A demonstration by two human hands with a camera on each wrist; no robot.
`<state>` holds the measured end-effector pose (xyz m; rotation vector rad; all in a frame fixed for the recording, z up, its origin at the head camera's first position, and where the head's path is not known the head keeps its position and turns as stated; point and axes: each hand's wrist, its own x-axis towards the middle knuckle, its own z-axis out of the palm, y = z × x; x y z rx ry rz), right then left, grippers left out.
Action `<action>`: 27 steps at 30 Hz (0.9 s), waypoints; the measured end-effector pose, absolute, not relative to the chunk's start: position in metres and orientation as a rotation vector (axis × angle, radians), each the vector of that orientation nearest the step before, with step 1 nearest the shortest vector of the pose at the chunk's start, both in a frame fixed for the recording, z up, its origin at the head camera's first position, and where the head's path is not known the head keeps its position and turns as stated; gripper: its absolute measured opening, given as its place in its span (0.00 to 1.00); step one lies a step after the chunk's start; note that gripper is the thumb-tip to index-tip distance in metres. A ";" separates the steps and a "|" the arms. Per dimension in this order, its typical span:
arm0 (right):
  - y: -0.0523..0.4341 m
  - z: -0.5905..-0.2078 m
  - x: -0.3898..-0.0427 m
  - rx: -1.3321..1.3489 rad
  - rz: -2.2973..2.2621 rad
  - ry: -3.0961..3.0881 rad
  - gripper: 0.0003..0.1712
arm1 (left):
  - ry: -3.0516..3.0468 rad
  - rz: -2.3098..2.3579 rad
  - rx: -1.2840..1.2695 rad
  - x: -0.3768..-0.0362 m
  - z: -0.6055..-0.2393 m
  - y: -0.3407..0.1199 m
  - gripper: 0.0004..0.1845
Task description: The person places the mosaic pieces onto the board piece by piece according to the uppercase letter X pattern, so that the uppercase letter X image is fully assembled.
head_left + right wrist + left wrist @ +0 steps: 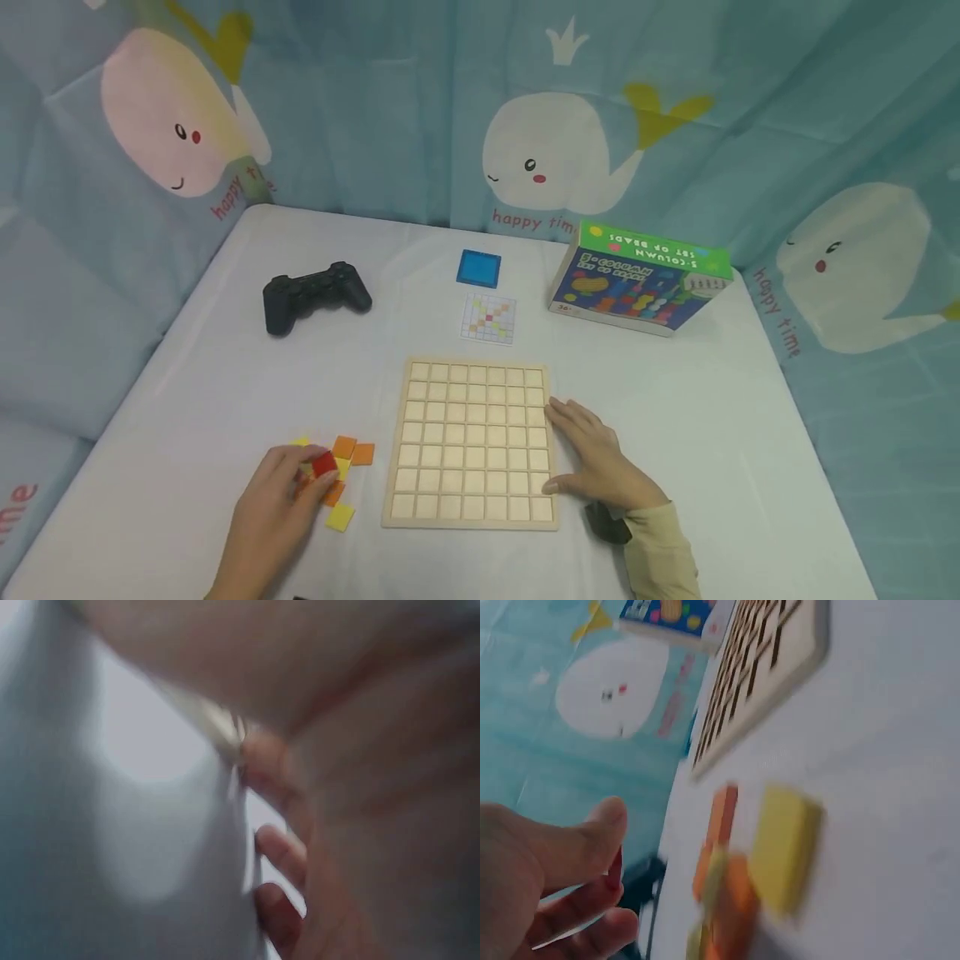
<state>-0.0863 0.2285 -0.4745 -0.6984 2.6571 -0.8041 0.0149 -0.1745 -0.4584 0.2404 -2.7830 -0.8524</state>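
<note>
Red square tile (324, 464): hovering above orange tiles (363, 454) and yellow tiles (341, 517), left of the wooden grid board (475, 446)
Left hand (270, 504): pinching it between thumb and fingers
Right hand (603, 467): resting spread fingers along the board's right edge

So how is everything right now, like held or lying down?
Left hand: pinching the red tile
Red tile: held
Right hand: touching the board
Board: flat, squares empty
Orange tiles: loose
Yellow tiles: loose
Controller: lying unheld
Picture card: pattern up
Blue square: lying flat
Box: standing, looks closed
Cloth backdrop: hanging
</note>
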 end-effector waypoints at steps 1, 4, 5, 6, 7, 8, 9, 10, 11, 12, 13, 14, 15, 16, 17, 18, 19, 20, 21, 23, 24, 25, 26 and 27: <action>0.230 -0.475 -0.086 -0.716 -0.812 2.664 0.64 | -2.759 -0.875 0.149 0.005 -0.458 -0.170 0.19; 0.232 -0.478 -0.087 -0.754 -0.838 2.679 0.64 | -2.715 -0.944 -0.097 -0.027 -0.460 -0.155 0.18; 0.233 -0.479 -0.087 -0.766 -0.842 2.681 0.64 | -2.714 -0.967 -0.161 -0.038 -0.461 -0.149 0.17; 0.233 -0.480 -0.088 -0.770 -0.852 2.678 0.64 | -2.705 -0.987 -0.227 -0.048 -0.462 -0.144 0.17; 0.234 -0.480 -0.088 -0.773 -0.859 2.675 0.63 | -2.705 -1.004 -0.279 -0.058 -0.462 -0.138 0.17; 0.234 -0.481 -0.089 -0.770 -0.863 2.671 0.63 | -2.706 -1.015 -0.323 -0.067 -0.462 -0.133 0.17; 0.235 -0.481 -0.089 -0.772 -0.864 2.669 0.63 | -2.710 -1.025 -0.356 -0.075 -0.462 -0.128 0.17; 0.235 -0.482 -0.089 -0.768 -0.868 2.664 0.62 | -2.717 -1.029 -0.379 -0.083 -0.462 -0.124 0.17; 0.235 -0.482 -0.090 -0.761 -0.873 2.656 0.62 | -2.726 -1.031 -0.395 -0.090 -0.462 -0.120 0.16; 0.236 -0.482 -0.090 -0.755 -0.878 2.650 0.61 | -2.745 -1.030 -0.397 -0.096 -0.462 -0.116 0.16; 0.235 -0.482 -0.090 -0.755 -0.878 2.647 0.61 | -2.766 -1.032 -0.384 -0.100 -0.462 -0.114 0.16; 0.235 -0.482 -0.091 -0.758 -0.882 2.643 0.61 | -2.782 -1.030 -0.375 -0.104 -0.463 -0.112 0.15; 0.235 -0.482 -0.091 -0.760 -0.890 2.637 0.60 | -2.796 -1.031 -0.364 -0.107 -0.464 -0.111 0.14; 0.235 -0.482 -0.091 -0.763 -0.894 2.632 0.60 | -2.807 -1.026 -0.355 -0.109 -0.465 -0.110 0.14; 0.234 -0.482 -0.092 -0.767 -0.896 2.630 0.60 | -2.815 -1.025 -0.347 -0.110 -0.466 -0.109 0.14; 0.234 -0.482 -0.092 -0.770 -0.899 2.628 0.60 | -2.819 -1.027 -0.342 -0.111 -0.467 -0.109 0.14; 0.234 -0.482 -0.092 -0.772 -0.899 2.628 0.60 | -2.820 -1.032 -0.338 -0.112 -0.468 -0.108 0.14; 0.234 -0.482 -0.092 -0.773 -0.905 2.628 0.60 | -2.821 -1.034 -0.335 -0.112 -0.469 -0.108 0.14; 0.234 -0.481 -0.092 -0.773 -0.907 2.630 0.60 | -2.822 -1.040 -0.329 -0.113 -0.469 -0.107 0.14; 0.235 -0.482 -0.091 -0.777 -0.909 2.642 0.59 | -2.823 -1.055 -0.320 -0.115 -0.470 -0.105 0.14; 0.235 -0.482 -0.091 -0.779 -0.913 2.646 0.59 | -2.824 -1.061 -0.317 -0.116 -0.471 -0.104 0.14; 0.235 -0.482 -0.090 -0.787 -0.914 2.653 0.59 | -2.824 -1.070 -0.308 -0.117 -0.471 -0.103 0.14; 0.236 -0.482 -0.090 -0.790 -0.919 2.657 0.59 | -2.826 -1.075 -0.301 -0.117 -0.471 -0.102 0.14; 0.237 -0.482 -0.090 -0.794 -0.919 2.661 0.60 | -2.827 -1.082 -0.295 -0.118 -0.472 -0.101 0.14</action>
